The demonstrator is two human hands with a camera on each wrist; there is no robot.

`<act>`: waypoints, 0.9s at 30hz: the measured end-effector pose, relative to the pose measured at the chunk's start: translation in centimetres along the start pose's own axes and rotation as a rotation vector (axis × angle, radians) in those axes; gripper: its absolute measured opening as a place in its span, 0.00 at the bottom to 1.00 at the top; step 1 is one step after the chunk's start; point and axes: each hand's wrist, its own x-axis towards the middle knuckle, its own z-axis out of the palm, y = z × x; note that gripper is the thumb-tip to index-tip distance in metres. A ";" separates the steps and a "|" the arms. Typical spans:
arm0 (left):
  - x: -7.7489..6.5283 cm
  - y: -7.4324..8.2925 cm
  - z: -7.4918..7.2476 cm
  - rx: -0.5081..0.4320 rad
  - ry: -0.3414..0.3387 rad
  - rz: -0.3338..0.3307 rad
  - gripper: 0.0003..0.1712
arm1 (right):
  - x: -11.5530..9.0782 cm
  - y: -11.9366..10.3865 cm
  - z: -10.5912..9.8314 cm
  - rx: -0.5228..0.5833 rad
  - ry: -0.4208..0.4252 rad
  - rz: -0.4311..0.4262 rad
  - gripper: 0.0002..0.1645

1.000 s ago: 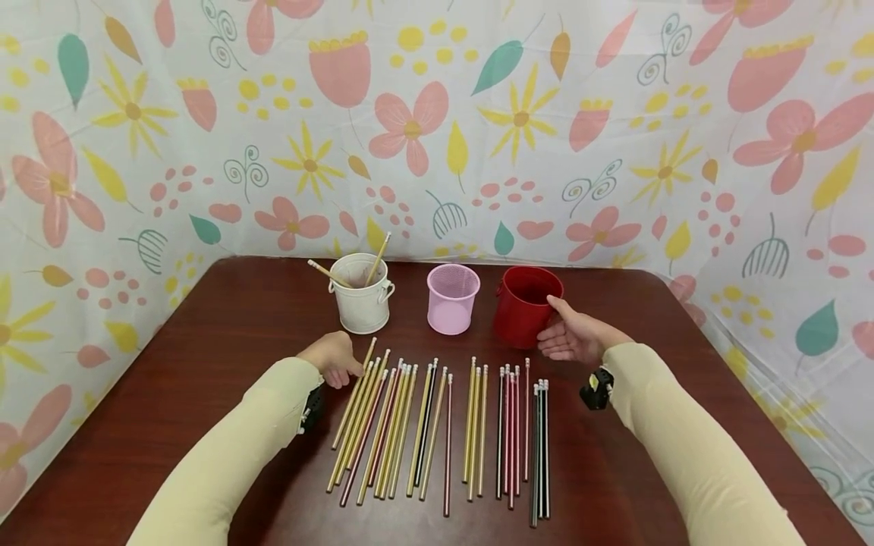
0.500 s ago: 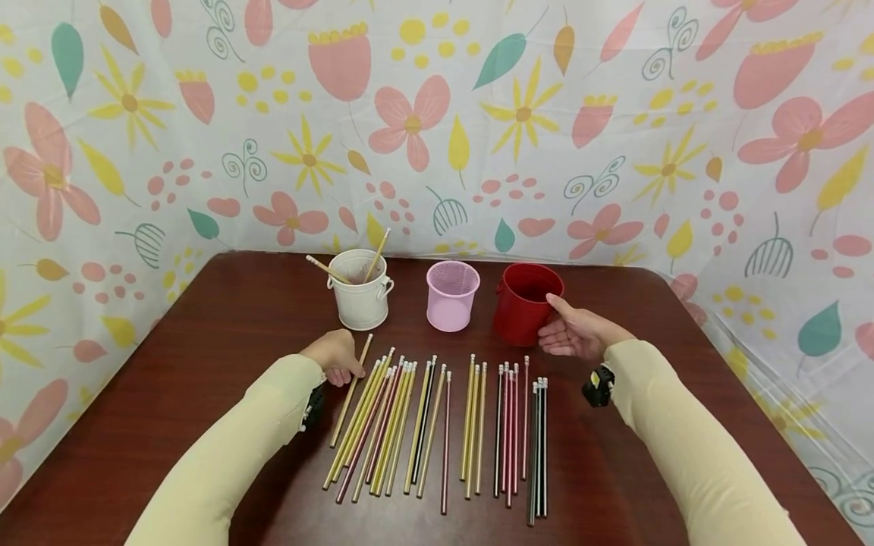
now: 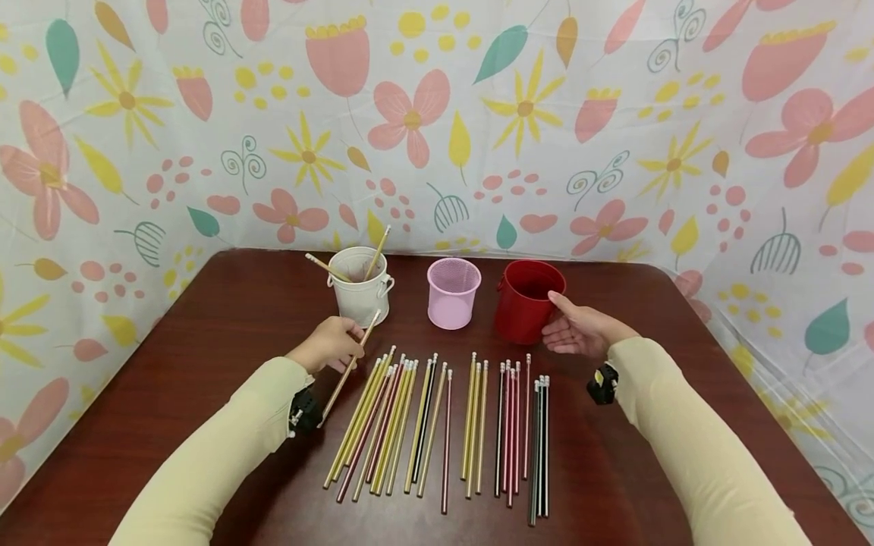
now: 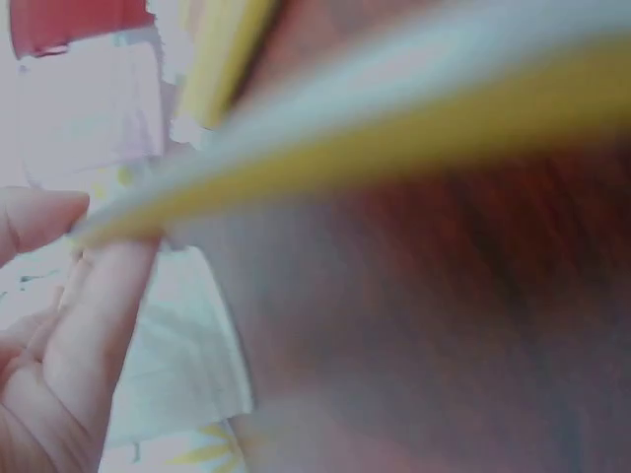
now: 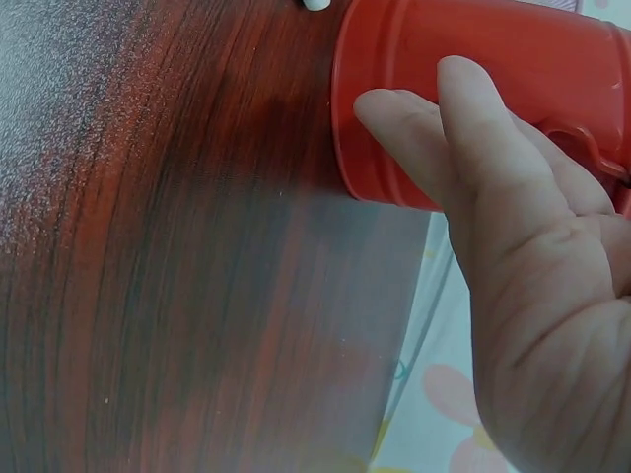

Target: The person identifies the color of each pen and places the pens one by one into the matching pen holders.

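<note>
My left hand pinches a yellow pencil between thumb and fingertips, tilted, its white eraser end in front of the white bucket. Blurred in the left wrist view, that pencil crosses from the fingertips to the right edge. Two yellow pencils lean inside the white bucket. At the right, my right hand touches the side of the red bucket, thumb by its rim. The right wrist view has the fingers fairly straight along the red bucket's wall.
Between the buckets stands a pink mesh cup. Several pencils lie in rough rows before the containers: yellow and dark red ones, yellow ones, red ones and dark ones. Flowered cloth hangs behind the brown table.
My left hand has drawn one yellow pencil leftward from the row, lifted it and brought its eraser end nearer the white bucket. The right hand has stayed at the red bucket.
</note>
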 end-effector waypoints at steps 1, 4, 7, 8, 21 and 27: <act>-0.2 0.2 -0.1 -0.020 0.003 0.002 0.18 | 0.0 0.0 0.0 0.003 0.006 0.003 0.56; -0.7 0.8 -0.4 -0.044 0.008 0.005 0.24 | -0.1 -0.1 0.0 0.000 0.009 -0.001 0.56; -1.2 1.1 -0.8 -0.044 -0.007 0.015 0.24 | -0.1 0.0 0.1 0.000 0.015 -0.001 0.57; -1.4 1.3 -1.0 -0.044 -0.010 0.023 0.24 | -0.1 0.0 0.2 -0.003 0.013 -0.004 0.57; -2.9 3.2 -2.2 -0.095 0.021 0.125 0.21 | -0.3 0.4 0.9 0.000 0.015 -0.012 0.59; -4.3 4.5 -3.1 -0.116 0.033 0.171 0.22 | -0.3 0.2 1.4 0.027 0.033 -0.011 0.60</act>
